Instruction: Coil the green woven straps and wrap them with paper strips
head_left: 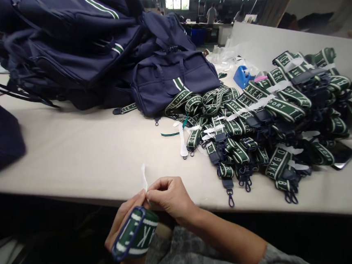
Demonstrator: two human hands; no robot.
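Observation:
At the table's front edge my left hand (119,220) is closed around a rolled green webbing strap (146,233) with white lettering, white edge stripes and a dark blue buckle. My right hand (173,196) pinches a thin white strip (144,175) against the left fingertips, and its free end sticks up above them. How the strip runs around the strap is hidden by the fingers. To the right lies a heap of similar rolled straps (284,108), many bound with white strips and fitted with dark snap hooks.
Navy bags (68,52) are piled at the back left, with a smaller navy bag (174,80) in the middle. A blue tape dispenser (241,77) stands behind the heap, and a phone (345,156) lies at right. Pale table (78,152) shows before me. People stand far back.

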